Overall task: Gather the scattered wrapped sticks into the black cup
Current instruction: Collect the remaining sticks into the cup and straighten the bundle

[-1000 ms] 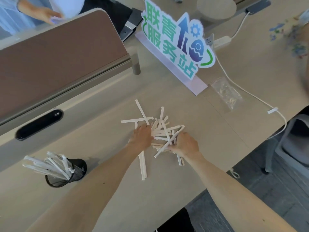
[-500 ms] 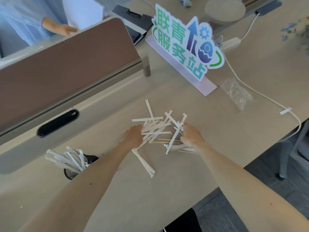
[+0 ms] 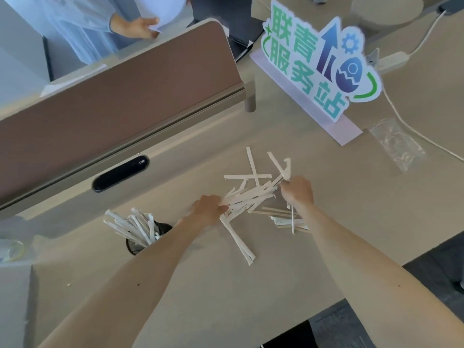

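Observation:
A bundle of white paper-wrapped sticks [image 3: 251,194] stretches between my two hands above the beige desk. My left hand [image 3: 208,209] grips the bundle's near-left end, and my right hand [image 3: 297,192] grips its far-right end. More wrapped sticks [image 3: 286,219] lie loose on the desk below my right hand, and one long pair [image 3: 237,238] trails toward me. The black mesh cup [image 3: 136,244] stands to the left, partly hidden behind my left forearm, with several wrapped sticks [image 3: 130,226] poking out of it.
A brown divider panel [image 3: 120,96] runs along the back left, with a black cable slot [image 3: 120,173] below it. A colourful standing sign [image 3: 319,61] and a clear plastic bag [image 3: 396,144] sit at the back right, beside a white cable [image 3: 411,129]. Another person's hand [image 3: 135,27] shows beyond the divider.
Both hands have spread apart and drawn many of the scattered sticks into one bundle held at its two ends. The view has shifted, so the cup sits closer to my left arm.

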`<state>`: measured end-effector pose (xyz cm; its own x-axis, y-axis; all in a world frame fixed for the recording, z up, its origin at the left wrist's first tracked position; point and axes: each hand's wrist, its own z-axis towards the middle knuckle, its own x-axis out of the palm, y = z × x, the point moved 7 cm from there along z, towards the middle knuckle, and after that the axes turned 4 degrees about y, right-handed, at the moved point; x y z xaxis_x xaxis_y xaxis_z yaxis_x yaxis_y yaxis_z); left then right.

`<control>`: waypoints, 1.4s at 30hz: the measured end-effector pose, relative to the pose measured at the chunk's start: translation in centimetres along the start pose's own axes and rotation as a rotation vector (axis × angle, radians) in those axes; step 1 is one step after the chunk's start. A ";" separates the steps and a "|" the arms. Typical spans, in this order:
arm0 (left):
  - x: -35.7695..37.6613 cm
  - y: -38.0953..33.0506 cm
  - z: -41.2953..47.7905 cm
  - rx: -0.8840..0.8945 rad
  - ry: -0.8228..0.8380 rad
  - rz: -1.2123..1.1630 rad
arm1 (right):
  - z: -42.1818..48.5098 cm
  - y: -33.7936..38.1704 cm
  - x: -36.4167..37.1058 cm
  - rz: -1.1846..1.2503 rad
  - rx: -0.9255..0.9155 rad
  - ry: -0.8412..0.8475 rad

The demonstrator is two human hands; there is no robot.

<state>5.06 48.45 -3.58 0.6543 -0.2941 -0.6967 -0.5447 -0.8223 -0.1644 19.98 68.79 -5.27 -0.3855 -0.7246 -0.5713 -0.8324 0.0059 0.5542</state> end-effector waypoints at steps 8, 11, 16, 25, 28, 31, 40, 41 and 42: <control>-1.4 0.9 0.4 -0.020 -0.124 -0.131 | 0.6 1.5 0.2 -0.115 -0.116 0.024; -2.2 0.3 0.9 -0.015 -0.233 -0.211 | -0.4 3.6 1.3 -0.349 -0.388 0.072; -1.8 0.5 0.9 -0.048 -0.185 -0.283 | -1.6 5.7 5.9 -0.765 -0.609 0.204; -1.7 2.1 0.6 -0.057 -0.116 -0.314 | -1.1 6.8 6.8 -0.843 -0.678 0.202; -2.2 1.9 1.1 -0.013 -0.128 -0.383 | -0.9 6.8 5.5 -0.873 -0.690 0.178; -2.8 1.5 2.0 0.011 -0.128 -0.455 | -0.5 6.7 3.2 -0.857 -0.668 0.169; -4.4 -3.5 4.9 0.139 -0.169 -0.223 | 1.2 4.3 -0.3 -0.786 -0.598 0.212; -4.2 -4.1 5.5 0.150 -0.167 -0.127 | 1.2 4.1 -0.2 -0.807 -0.611 0.198; -4.0 -4.5 6.3 0.151 -0.166 -0.062 | 1.3 4.0 0.0 -0.824 -0.621 0.195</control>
<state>1.60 56.37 -4.47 0.6004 -0.1509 -0.7853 -0.5868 -0.7503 -0.3044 16.15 69.71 -3.85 0.3245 -0.4424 -0.8361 -0.4364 -0.8542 0.2826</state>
